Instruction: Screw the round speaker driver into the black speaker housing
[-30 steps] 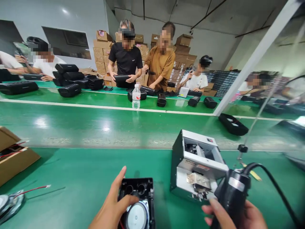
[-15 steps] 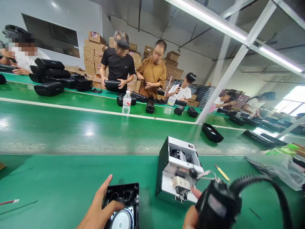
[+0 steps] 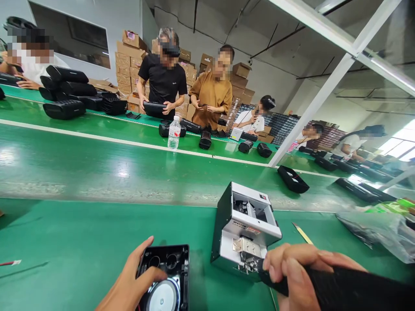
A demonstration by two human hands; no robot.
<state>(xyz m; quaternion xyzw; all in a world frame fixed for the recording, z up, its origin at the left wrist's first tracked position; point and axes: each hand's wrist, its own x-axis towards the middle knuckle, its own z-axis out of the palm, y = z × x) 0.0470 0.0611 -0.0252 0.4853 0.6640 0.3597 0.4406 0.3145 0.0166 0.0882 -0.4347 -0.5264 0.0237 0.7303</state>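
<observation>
The black speaker housing (image 3: 165,276) lies flat on the green surface (image 3: 81,242) at the bottom edge of view, a round white-grey driver set in it. Beyond a green conveyor, people stand among stacked cardboard boxes (image 3: 129,56); a water bottle (image 3: 174,132) stands on the far bench. The left hand (image 3: 131,285) rests on the housing's left edge, thumb laid across it, fingers extended. The right hand (image 3: 298,274) has its fingers wrapped around a black electric screwdriver (image 3: 340,287), its tip at the mouth of the grey screw feeder (image 3: 244,233) just right of the housing.
</observation>
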